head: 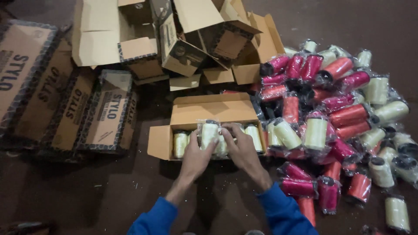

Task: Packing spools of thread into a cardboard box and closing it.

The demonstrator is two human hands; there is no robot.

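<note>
Head view: the left hand [197, 156] and right hand [242, 148] both have their grip pinched around a wrapped cream thread spool [209, 132], held at the mouth of an open cardboard box [159, 141] on the floor, other cream spools just beside it; a pile of pink and cream spools [335, 117] lies right.

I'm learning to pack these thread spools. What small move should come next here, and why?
Probably press the plastic-wrapped cream thread spool down into the open cardboard box: the left hand and right hand both hold it at the row of cream spools, and it stands higher than its neighbours.
</note>
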